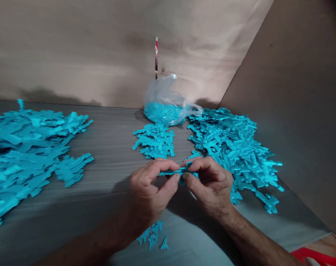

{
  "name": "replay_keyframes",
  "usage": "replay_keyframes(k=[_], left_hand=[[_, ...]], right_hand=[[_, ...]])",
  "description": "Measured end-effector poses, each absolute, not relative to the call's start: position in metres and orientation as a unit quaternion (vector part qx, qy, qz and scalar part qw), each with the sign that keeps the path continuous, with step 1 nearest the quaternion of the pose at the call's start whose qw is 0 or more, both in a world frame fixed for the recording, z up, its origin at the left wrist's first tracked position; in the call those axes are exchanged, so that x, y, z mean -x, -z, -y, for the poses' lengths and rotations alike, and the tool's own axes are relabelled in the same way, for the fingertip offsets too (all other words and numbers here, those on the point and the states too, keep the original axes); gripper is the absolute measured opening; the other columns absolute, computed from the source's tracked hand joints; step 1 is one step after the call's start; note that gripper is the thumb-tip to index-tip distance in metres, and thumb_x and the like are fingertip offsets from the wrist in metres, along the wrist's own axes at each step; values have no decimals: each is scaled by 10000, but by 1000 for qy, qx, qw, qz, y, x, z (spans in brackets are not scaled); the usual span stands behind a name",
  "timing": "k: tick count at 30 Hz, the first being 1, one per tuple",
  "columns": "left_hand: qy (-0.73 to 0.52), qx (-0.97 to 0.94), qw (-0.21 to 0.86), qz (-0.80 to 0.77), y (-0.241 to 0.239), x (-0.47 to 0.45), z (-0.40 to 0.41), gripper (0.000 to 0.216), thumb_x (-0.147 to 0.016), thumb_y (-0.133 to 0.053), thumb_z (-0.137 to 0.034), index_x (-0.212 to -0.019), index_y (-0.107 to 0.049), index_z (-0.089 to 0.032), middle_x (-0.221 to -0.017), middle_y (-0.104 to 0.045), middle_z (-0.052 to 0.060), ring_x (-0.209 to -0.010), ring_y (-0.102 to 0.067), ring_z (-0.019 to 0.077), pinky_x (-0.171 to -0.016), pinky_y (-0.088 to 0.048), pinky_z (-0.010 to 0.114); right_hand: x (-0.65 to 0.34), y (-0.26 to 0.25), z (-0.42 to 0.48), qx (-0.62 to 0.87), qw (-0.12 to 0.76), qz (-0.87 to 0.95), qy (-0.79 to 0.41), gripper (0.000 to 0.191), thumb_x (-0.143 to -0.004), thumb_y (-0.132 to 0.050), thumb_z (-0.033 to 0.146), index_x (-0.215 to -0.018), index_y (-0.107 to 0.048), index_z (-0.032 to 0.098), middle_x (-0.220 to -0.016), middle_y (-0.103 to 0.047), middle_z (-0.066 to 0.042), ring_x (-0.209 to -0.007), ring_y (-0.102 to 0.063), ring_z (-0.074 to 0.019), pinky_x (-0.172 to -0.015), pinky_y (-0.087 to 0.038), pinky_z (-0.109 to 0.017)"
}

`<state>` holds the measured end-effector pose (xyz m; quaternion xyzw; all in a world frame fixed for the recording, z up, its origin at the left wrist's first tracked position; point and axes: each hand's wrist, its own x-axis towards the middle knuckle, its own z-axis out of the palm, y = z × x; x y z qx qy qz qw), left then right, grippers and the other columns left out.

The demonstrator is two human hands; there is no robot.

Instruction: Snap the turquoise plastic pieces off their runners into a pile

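My left hand [152,188] and my right hand [209,184] meet at the middle of the grey table [107,147]. Both pinch the same flat turquoise plastic piece [175,172], thumbs and forefingers closed on it from either side. Just right of my right hand lies a big heap of the same turquoise pieces [234,151]. A smaller pile [155,141] rests beyond my hands. A few small turquoise bits [153,236] lie on the table under my left wrist.
A wide heap of turquoise pieces [26,147] fills the left of the table. A clear plastic bag [166,101] with small turquoise bits stands at the back, a red-and-white stick [156,57] behind it. Brown cardboard walls [295,92] close off the back and right. Something red [314,255] shows at the bottom right corner.
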<state>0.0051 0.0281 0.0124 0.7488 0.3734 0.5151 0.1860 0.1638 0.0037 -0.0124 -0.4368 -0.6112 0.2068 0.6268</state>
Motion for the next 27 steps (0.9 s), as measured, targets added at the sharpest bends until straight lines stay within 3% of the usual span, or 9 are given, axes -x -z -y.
replay_keyframes(k=[11,15,21,27], left_hand=[[-480,-666,380,-425,-6,-11,-33,107,-723,-672,-143,-809,-700,-200,-767,-745,-8,-659,-681,137,-587,-522,212],[-496,-683,333,-420,-7,-12,-33,166,-705,-658,-103,-821,-713,-209,-805,-752,-14,-714,-693,136,-693,-545,227],[-510,-714,212,-431,-12,-11,-27,205,-660,-641,-63,-784,-695,-217,-738,-746,-45,-665,-687,127,-729,-554,232],[-520,-725,175,-418,-16,-11,-25,213,-655,-628,-31,-774,-654,-206,-721,-735,-52,-678,-697,113,-711,-557,197]], right_hand=[[-154,11,-6,482,641,528,-281,157,-731,-652,101,-777,-560,219,-765,-680,5,-715,-665,-161,-620,-523,-270],[-152,13,-6,483,653,512,-280,235,-710,-655,79,-844,-535,230,-830,-679,2,-761,-675,-164,-654,-534,-275],[-145,19,0,470,670,523,-238,452,-738,-637,36,-1108,-523,269,-894,-691,8,-817,-693,-150,-729,-552,-273],[-143,24,2,447,664,562,-209,452,-794,-634,61,-1177,-525,276,-919,-679,-5,-841,-691,-168,-769,-557,-320]])
